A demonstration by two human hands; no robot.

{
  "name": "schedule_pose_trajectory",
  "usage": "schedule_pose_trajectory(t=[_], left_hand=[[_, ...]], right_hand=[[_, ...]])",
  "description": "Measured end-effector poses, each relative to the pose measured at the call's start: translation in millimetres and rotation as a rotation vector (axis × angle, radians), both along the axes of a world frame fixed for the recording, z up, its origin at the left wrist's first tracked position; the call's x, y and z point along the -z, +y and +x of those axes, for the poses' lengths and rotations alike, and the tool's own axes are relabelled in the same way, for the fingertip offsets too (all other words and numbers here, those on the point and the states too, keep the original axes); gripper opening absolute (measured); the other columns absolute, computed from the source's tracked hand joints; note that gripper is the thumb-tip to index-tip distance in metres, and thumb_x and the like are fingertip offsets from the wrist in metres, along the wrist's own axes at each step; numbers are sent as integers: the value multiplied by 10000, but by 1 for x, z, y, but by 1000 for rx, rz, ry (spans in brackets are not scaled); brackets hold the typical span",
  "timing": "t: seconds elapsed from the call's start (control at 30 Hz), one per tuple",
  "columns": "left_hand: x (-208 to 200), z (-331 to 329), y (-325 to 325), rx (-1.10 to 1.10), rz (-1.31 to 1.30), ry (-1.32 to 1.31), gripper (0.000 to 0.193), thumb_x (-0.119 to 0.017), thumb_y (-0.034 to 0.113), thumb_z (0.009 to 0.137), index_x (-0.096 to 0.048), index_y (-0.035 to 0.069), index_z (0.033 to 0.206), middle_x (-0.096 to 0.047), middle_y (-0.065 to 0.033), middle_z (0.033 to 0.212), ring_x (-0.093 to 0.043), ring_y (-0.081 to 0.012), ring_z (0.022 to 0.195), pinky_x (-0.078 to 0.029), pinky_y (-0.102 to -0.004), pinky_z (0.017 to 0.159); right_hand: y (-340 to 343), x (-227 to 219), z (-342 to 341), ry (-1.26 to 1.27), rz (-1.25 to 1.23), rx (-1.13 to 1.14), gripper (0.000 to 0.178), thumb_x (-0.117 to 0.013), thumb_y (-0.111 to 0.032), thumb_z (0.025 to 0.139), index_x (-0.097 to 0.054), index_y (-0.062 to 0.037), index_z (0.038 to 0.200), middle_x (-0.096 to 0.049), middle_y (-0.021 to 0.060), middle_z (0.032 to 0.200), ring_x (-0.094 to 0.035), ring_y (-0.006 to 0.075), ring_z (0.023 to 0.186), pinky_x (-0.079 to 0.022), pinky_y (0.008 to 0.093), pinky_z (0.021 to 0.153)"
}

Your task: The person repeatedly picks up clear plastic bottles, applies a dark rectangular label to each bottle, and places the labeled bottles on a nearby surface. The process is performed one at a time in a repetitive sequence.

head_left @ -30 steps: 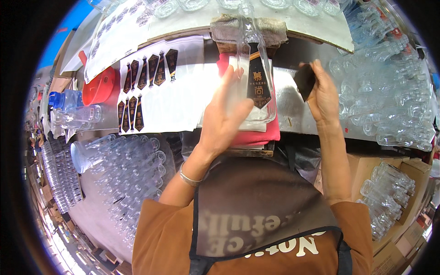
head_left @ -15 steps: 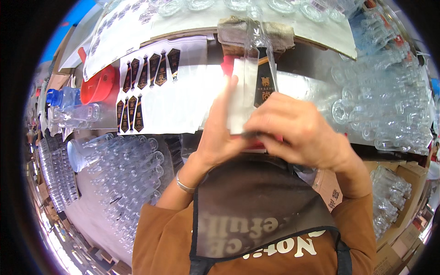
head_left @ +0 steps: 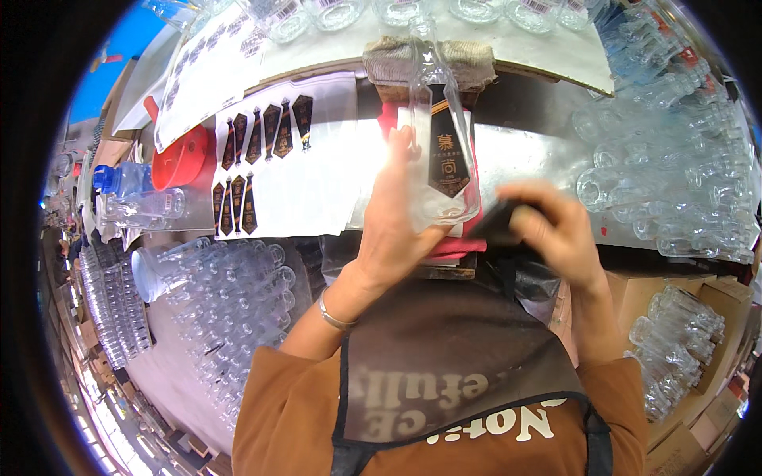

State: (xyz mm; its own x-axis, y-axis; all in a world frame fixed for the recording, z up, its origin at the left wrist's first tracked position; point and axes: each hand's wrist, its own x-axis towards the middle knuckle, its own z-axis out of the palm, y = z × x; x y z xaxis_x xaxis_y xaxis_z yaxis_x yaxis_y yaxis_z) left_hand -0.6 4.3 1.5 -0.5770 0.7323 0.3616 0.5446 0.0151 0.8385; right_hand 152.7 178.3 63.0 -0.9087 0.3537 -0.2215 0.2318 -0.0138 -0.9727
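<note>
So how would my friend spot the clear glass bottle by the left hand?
Find the person's brown shirt at the bottom, then go up to the bright pink cloth in the middle. Over it, beside the person's left hand, lies the clear glass bottle. Unlike the other clear bottles, it wears a big black, pointed label.

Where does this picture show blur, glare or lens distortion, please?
Head view: the right grip and its dark flat piece are smeared, probably by motion; head view: glare whitens the metal tabletop right of the labelled glass bottle; head view: fisheye distortion bows the far white board's edge.
</note>
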Motion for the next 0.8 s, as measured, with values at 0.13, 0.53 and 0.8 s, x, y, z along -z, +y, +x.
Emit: schedule_pose_trajectory(t=[0.13, 0.53, 0.8], left_hand=[[-26, 4, 7, 170, 135, -592, 1058, -817, 43, 744, -158, -65, 1565, -339, -235, 1568, -415, -322, 1410, -347, -423, 1157], [-2, -28, -22, 44, -118, 208, 999, -847, 276, 761, -297, -22, 1541, -330, -272, 1571, -375, -444, 1409, -324, -488, 1153], [-17, -250, -24, -522, -422, 706, 755, -600, 515, 944, -447, -16, 1458, -464, -221, 1502, -335, -380, 1455, -218, -573, 1185]], right_hand=[[24, 52, -26, -33, -311, 49, 547, -410, -409, 1084, -627, 78, 1210, -728, 129, 970, -583, 111, 643, -459, 231, 578], [-15, 15, -32, -106, 502, 35, 351, -660, -164, 940, -646, 42, 1223, -750, 158, 988, -595, 127, 580, -481, 286, 597], [-1, 22, -26, -82, 393, 152, 349, -675, -199, 970, -657, 42, 1222, -759, 113, 989, -663, 93, 728, -514, 251, 665]])
